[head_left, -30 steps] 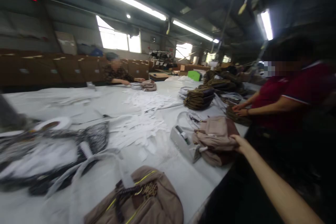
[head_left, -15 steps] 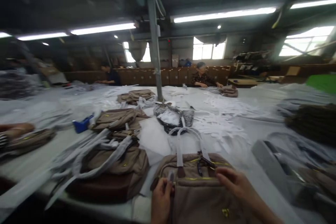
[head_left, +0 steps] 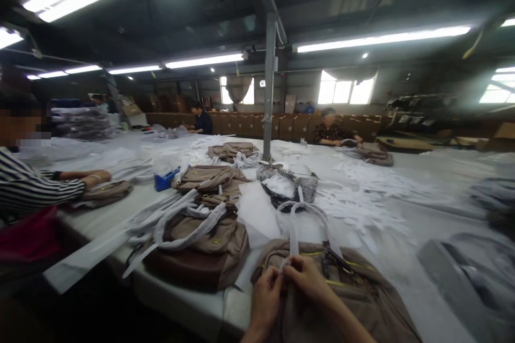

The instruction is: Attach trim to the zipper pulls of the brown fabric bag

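Near the bench's (head_left: 249, 225) front edge lies a soft, floppy tan handbag (head_left: 362, 300). Left hand (head_left: 263, 300) and right hand (head_left: 308, 281) pinch its paper-wrapped handle (head_left: 293, 225) base together; light, best held there.

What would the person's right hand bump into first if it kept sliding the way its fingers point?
The right hand points left, fingertips pinched at the white strap on the tan bag. It would probably meet the left hand first; they already look to be touching.

Four people besides the wearer, one blue tape dispenser (head_left: 166, 179).
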Tool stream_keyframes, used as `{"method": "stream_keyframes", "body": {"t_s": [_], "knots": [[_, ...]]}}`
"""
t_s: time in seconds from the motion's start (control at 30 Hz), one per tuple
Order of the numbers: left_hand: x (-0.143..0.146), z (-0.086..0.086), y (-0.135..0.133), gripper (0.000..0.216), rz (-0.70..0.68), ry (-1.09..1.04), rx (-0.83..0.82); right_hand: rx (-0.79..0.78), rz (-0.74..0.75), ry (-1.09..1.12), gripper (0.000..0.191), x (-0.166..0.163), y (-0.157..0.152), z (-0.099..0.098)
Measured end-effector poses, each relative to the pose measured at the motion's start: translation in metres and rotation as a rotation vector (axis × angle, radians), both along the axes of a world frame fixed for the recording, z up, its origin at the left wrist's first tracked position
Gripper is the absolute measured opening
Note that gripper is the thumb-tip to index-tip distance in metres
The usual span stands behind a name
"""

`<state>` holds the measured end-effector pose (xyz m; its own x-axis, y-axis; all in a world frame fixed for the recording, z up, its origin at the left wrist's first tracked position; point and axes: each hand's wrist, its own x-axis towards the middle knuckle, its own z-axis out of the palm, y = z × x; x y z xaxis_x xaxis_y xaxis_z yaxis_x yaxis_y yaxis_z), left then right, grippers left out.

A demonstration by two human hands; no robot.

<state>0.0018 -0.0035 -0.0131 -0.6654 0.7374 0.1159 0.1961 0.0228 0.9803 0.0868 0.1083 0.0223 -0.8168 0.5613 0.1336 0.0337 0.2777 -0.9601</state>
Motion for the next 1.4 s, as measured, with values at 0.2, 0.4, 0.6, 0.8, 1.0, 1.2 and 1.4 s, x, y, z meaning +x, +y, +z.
{"method": "stream_keyframes", "body": {"t_s": [0.2, 0.4, 0.6, 0.8, 1.0, 1.2, 1.4], "knots": [[-0.004, -0.007, 0.002, 0.033, -0.061, 0.016, -0.011, -0.042, -0.067, -0.012, 0.013, -0.013, 0.0, -0.009], [-0.001, -0.01, 0.001, 0.03, -0.024, -0.041, -0.026, -0.069, -0.05, 0.021, 0.012, -0.011, 0.0, -0.018], [-0.002, -0.007, 0.001, 0.028, -0.021, -0.022, -0.04, 0.042, 0.002, -0.024, 0.011, -0.002, -0.003, -0.006], [-0.008, -0.005, 0.002, 0.029, -0.086, -0.042, -0.053, -0.063, 0.024, -0.009, 0.011, 0.0, 0.002, -0.009], [-0.008, -0.006, 0.003, 0.024, -0.065, -0.037, -0.055, 0.035, 0.038, -0.015, 0.013, 0.003, 0.0, -0.008], [0.001, -0.001, 0.002, 0.025, 0.057, -0.033, -0.049, 0.067, -0.008, -0.027, 0.013, 0.003, -0.001, -0.01], [0.004, 0.003, 0.003, 0.026, 0.076, -0.043, -0.085, -0.06, 0.007, -0.043, 0.013, 0.003, -0.001, -0.006]]}}
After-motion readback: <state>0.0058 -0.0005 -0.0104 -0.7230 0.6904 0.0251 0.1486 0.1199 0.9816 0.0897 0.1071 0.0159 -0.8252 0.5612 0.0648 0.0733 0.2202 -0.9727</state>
